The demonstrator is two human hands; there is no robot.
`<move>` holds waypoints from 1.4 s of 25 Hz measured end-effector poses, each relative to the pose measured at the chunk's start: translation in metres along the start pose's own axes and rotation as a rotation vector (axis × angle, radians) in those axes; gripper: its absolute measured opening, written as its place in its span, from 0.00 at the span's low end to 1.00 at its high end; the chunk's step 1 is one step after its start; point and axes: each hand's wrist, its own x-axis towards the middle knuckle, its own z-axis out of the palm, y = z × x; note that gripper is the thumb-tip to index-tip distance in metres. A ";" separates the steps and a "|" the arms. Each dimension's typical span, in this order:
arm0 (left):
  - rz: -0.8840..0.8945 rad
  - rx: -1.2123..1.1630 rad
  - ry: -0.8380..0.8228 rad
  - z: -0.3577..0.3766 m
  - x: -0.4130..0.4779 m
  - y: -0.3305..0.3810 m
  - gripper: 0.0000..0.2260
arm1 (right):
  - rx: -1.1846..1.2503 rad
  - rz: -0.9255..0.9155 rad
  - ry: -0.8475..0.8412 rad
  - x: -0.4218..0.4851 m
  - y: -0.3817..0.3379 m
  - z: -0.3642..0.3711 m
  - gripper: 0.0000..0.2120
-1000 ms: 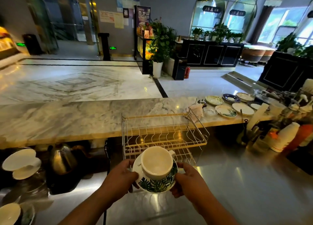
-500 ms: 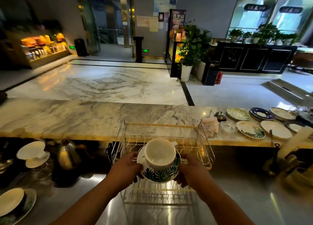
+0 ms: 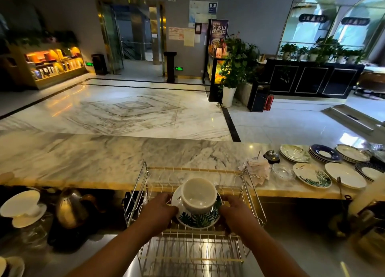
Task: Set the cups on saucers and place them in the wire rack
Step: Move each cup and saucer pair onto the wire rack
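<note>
A white cup (image 3: 199, 194) stands on a saucer (image 3: 196, 219) with a green leaf pattern. My left hand (image 3: 159, 211) grips the saucer's left edge and my right hand (image 3: 236, 213) grips its right edge. Cup and saucer are held over the middle of the wire rack (image 3: 193, 247), low between its raised sides; whether the saucer touches the wires I cannot tell. The rack holds nothing else that I can see.
Several saucers and plates (image 3: 312, 175) lie on the marble counter (image 3: 87, 158) at the right. A metal kettle (image 3: 70, 209) and white cups (image 3: 21, 206) sit at the left on the steel worktop. Bottles and containers (image 3: 366, 224) crowd the right edge.
Both hands carried the cup and saucer forward from in front of the rack to over its middle. The view tilted up and moved closer to the rack.
</note>
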 end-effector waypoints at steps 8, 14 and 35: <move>-0.022 0.043 -0.013 0.005 0.033 -0.005 0.21 | -0.025 0.028 -0.010 0.036 0.002 -0.003 0.11; -0.038 0.028 -0.013 0.009 0.037 -0.014 0.21 | 0.002 0.040 -0.040 0.040 0.010 0.000 0.12; 0.613 0.848 0.206 0.035 -0.040 -0.041 0.27 | -1.085 -0.563 0.057 -0.016 0.047 0.020 0.32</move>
